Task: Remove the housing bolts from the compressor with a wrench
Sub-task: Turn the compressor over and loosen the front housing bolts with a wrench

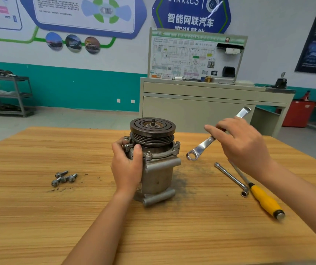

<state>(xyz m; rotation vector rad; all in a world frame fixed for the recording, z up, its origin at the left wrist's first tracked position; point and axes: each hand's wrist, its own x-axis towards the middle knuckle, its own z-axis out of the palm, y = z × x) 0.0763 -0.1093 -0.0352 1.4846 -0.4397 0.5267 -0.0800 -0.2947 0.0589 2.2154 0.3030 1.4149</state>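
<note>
Gripping compressor (158, 169), raised wrench (201, 149)

Bare left hand (127, 169), bare right hand (243, 144), bare forearms (99, 226), short plain fingernails (138, 146)

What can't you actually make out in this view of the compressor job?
Head view, compressor: its left side, covered by the left hand.
Head view, wrench: its middle, covered by the right hand.
Head view, yellow-handled screwdriver: its tip, behind the right hand.
Head view, wiring board: its print, too small.
</note>
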